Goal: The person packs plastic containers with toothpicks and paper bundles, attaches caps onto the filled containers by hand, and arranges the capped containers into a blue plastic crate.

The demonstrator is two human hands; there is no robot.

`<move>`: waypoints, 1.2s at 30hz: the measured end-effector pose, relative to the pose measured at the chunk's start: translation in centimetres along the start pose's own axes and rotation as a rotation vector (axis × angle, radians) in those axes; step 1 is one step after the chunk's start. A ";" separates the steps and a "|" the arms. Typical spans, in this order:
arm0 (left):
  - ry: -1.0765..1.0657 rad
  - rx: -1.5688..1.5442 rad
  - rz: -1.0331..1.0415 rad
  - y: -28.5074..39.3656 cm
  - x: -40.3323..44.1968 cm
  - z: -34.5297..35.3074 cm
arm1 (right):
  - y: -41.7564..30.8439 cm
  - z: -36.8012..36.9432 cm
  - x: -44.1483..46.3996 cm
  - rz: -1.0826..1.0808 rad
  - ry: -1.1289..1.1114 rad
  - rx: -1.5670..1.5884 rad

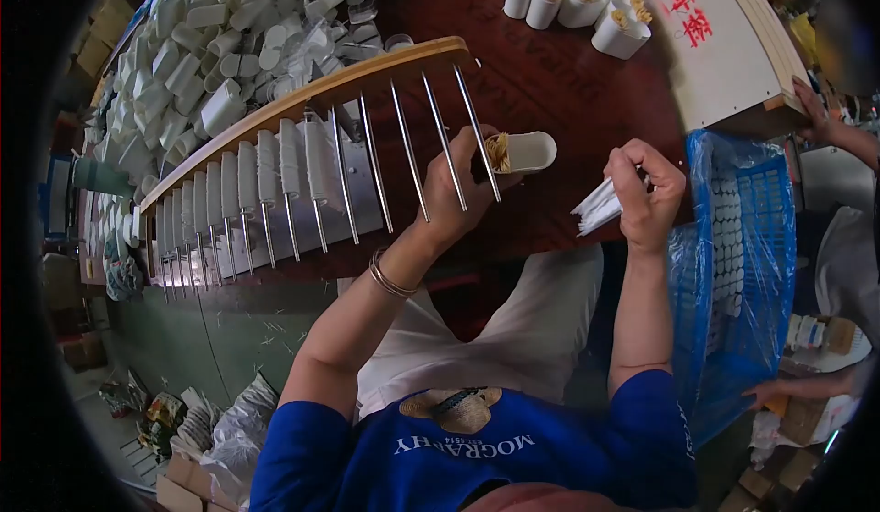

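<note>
Behind the metal rods of a wooden rack [385, 61], my left hand [449, 187] grips a white oval container [530, 152] with a bundle of thin tan sticks [498, 153] at its left side. My right hand [651, 191] is closed around a small bunch of thin white sticks [599, 207], a little right of the container and apart from it. Several rods at the rack's left carry white rolls [289, 156]; those nearest my left hand are bare.
White containers [197, 44] are heaped at the upper left. Filled containers [577, 3] stand at the back beside a large box [706, 44]. A blue plastic-lined basket [742, 255] is at the right, where another person's hands [811, 113] show.
</note>
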State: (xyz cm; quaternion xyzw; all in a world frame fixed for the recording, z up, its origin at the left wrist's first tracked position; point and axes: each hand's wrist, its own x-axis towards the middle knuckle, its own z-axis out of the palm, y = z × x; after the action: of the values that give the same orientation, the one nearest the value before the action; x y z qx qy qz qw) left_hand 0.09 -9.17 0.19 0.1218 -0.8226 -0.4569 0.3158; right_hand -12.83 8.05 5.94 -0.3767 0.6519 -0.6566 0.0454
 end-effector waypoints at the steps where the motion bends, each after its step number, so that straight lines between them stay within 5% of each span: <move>1: -0.005 0.005 -0.046 0.6 -0.1 0.2 | 0.3 -0.8 -0.8 0.121 -0.019 0.067; 5: -0.088 0.094 -0.031 1.5 0.1 1.3 | 3.2 -2.2 -2.6 0.192 0.022 0.175; 7: -0.182 0.009 -0.186 2.3 -0.1 1.5 | 5.3 -2.8 -2.9 0.175 0.055 0.165; 14: -0.117 0.445 0.280 11.6 -3.5 -0.7 | 7.6 -3.1 -3.3 0.163 0.221 0.324; 17: -0.194 0.627 0.302 14.9 1.6 -1.4 | 8.3 -3.1 -3.4 0.176 0.195 0.404; 22: -0.591 1.115 0.358 12.2 10.2 1.2 | 8.7 -3.3 -3.5 0.190 0.214 0.386; 24: -0.868 1.266 0.128 12.7 11.2 3.0 | 8.8 -3.5 -3.5 0.195 0.208 0.408; 36: -1.100 1.464 0.235 10.7 11.1 6.5 | 8.7 -3.0 -3.3 0.149 0.267 0.512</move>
State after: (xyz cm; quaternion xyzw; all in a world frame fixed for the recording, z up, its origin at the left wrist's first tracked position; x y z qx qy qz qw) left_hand -11.63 -4.30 11.05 -0.0274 -0.9477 0.2185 -0.2311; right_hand -15.92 11.07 -2.79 -0.2143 0.4911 -0.8382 0.1012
